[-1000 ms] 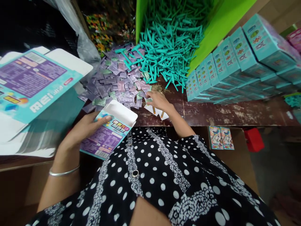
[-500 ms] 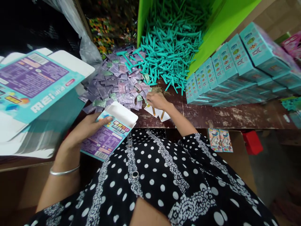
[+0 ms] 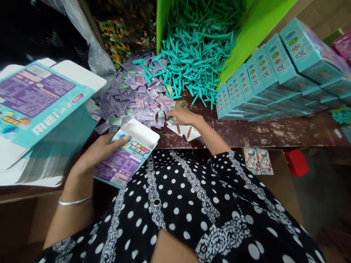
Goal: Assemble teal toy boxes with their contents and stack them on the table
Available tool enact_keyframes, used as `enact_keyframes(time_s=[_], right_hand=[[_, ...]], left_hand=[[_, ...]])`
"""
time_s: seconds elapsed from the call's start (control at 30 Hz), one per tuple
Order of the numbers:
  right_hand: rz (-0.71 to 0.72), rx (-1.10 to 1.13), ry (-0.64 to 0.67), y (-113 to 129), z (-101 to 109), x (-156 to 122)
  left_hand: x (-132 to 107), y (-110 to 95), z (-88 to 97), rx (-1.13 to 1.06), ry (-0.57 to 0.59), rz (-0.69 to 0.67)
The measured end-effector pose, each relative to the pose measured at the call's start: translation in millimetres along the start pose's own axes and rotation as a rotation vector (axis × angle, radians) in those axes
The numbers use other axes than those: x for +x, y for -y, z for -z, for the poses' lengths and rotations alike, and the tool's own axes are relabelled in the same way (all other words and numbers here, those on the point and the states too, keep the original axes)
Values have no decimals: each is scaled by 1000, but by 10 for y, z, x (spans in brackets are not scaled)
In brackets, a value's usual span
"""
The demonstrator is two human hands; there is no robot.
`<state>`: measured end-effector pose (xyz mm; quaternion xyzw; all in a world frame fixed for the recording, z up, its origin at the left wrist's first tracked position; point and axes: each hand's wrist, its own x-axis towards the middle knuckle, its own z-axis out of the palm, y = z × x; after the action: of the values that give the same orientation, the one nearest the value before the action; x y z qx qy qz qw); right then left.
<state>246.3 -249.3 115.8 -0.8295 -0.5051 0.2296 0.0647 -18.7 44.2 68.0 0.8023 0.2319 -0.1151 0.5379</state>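
My left hand (image 3: 98, 151) grips a small open carton (image 3: 128, 151), teal and purple with its white flap up, held against my body at the table's front edge. My right hand (image 3: 185, 117) rests on the table at the near edge of a heap of purple and green sachets (image 3: 137, 96), its fingers pinched on a greenish sachet (image 3: 171, 120). Under that hand lie white printed leaflets (image 3: 189, 132).
A pile of teal plastic sticks (image 3: 197, 47) spills from a green box (image 3: 246, 33) behind the sachets. Stacked teal cartons (image 3: 274, 73) line the right. Flat carton blanks (image 3: 35, 98) are stacked at the left. A red object (image 3: 296, 162) and printed cards (image 3: 257, 160) sit lower right.
My right hand has shifted slightly along the sachet heap's edge and closed on a greenish sachet. The left hand and carton have stayed put.
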Motion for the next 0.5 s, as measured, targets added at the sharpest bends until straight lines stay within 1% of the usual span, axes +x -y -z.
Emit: enact_keyframes(time_s=[0.07,0.17,0.23,0.27,0.33,0.43,0.47,0.5], right_hand=[[3,-1,40,17,-3,27],[62,2,53,87,-10,103],[108,7,43,147,-20,176],[117,24,18,182,-30,218],[91,110,-102,276,-65,309],[29,407,-348,528,-160,439],[29,534,-386,641,-195,470],[39,657,-375,758,-224,491]], left_hand=[[12,1,3,10,-5,4],[41,7,7,31,-21,17],[53,15,8,20,-15,44],[54,17,7,9,-12,56],[45,5,2,-3,-12,61],[23,-70,1,-6,-36,26],[18,-111,7,-15,-45,17],[13,-156,15,-30,-52,12]])
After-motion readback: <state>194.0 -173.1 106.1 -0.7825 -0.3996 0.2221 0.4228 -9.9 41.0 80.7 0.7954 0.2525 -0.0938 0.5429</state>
